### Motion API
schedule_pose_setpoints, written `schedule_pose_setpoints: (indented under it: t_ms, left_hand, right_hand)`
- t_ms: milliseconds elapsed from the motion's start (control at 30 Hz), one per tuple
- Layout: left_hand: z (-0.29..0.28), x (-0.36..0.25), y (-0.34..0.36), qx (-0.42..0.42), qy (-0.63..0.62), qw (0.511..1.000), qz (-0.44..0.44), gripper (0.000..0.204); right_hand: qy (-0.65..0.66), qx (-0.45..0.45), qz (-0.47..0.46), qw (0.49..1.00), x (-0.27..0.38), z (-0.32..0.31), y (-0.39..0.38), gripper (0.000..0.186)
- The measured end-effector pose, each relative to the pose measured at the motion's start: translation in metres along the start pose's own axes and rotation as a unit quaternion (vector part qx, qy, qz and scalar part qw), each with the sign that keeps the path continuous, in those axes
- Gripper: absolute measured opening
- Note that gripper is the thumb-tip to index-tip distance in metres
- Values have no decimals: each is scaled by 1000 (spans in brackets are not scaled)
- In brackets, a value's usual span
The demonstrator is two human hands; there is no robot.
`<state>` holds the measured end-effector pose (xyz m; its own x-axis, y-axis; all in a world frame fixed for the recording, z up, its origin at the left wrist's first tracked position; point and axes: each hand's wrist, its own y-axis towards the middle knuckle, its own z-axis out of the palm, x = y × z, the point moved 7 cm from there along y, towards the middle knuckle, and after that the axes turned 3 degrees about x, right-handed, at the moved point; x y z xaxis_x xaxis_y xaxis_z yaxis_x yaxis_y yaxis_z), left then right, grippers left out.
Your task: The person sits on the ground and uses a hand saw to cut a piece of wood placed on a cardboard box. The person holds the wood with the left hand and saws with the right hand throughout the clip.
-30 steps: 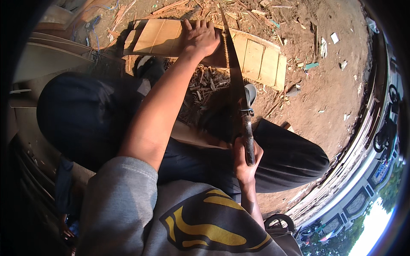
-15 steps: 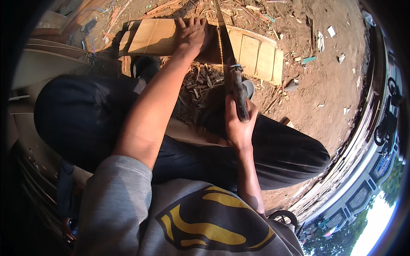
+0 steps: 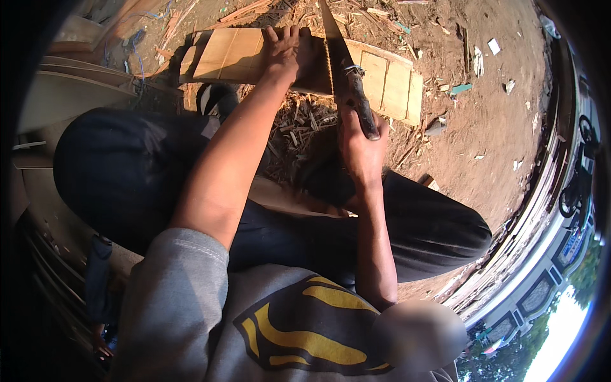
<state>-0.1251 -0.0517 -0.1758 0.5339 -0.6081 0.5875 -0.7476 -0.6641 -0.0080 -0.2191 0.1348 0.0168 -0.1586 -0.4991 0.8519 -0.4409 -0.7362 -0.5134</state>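
A light wooden board [image 3: 226,54] with crosswise lines lies in front of my knees, running left to right. My left hand [image 3: 284,54] presses flat on it left of the saw, fingers spread. My right hand [image 3: 364,149] is closed round the dark, worn handle of a handsaw [image 3: 361,105]. The saw's toothed blade [image 3: 337,51] crosses over the board, pointing away from me, its teeth toward my left hand. Shadow darkens the board between my left hand and the blade, so the depth of any cut cannot be made out.
Wood chips and splinters [image 3: 305,121] litter the ground beneath and beyond the board. Curved wooden sheets [image 3: 76,95] lean at the left. A dark sleeve [image 3: 98,274], apparently another person's, shows at lower left. Long timber strips [image 3: 509,248] and a parked motorcycle [image 3: 576,191] lie along the right.
My right hand has pushed the saw forward, away from me, so its handle is nearer the board. My left hand stays in place on the board.
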Motion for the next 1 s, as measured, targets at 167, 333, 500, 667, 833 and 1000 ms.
schedule_pose_setpoints:
  t_ms: [167,333,500,667,833,1000]
  left_hand:
    - [-71,33,21,7,-328,936,-129,40]
    - [-45,23,18,77,-168,978,-100,40]
    - [0,5,-7,73,259,963,13,62]
    - [-58,23,18,43,-145,978,-144,38]
    - [-33,4,3,-77,312,945,53,29]
    - [-76,37,20,113,-383,909,-123,32]
  right_hand:
    - [-81,9,-52,995,-3,-27,-87,15]
    - [-59,12,-14,998,-9,-20,-72,12]
    - [-62,1,-35,997,0,-6,-39,15]
    - [-158,16,-113,981,-3,-32,-119,11]
    - [-39,-15,-21,999,4,-7,-19,16]
    - [-74,4,-42,996,-17,-34,-89,14]
